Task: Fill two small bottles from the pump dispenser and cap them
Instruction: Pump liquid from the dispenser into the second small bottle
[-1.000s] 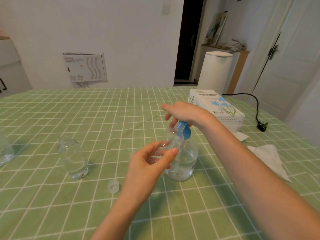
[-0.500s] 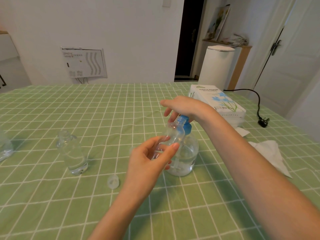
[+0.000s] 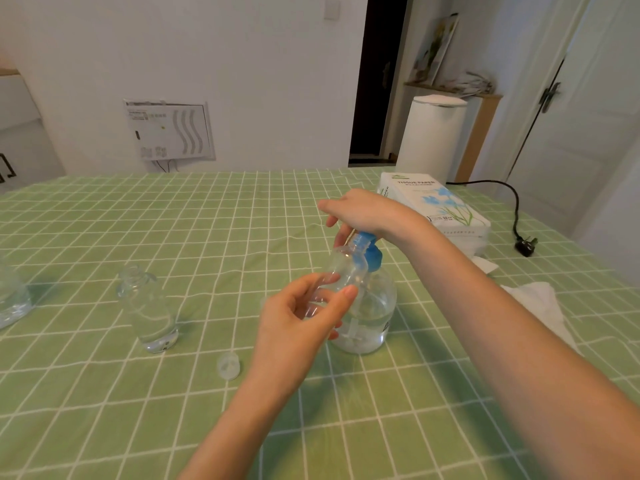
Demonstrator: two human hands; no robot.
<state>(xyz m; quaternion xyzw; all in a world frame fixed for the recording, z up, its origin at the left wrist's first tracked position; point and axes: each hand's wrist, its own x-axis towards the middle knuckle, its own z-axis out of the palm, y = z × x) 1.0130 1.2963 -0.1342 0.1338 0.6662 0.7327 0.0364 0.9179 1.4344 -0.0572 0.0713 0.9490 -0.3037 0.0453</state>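
On the green checked cloth (image 3: 104, 427), a small open bottle (image 3: 149, 306) stands at the left, with a loose cap (image 3: 228, 366) nearer and to its right. The left hand (image 3: 298, 327) pinches a second small bottle (image 3: 343, 271), tilted, with its mouth at the blue nozzle of the central pump dispenser (image 3: 375, 306). The right hand (image 3: 363, 213) rests palm-down on the pump head with its fingers loosely extended, and a tissue box (image 3: 436, 209) lies far right.

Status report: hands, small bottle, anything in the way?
Left hand holds small bottle, mouth at blue pump. Right hand rests on top of it. Second bottle and loose cap sit left, clear.
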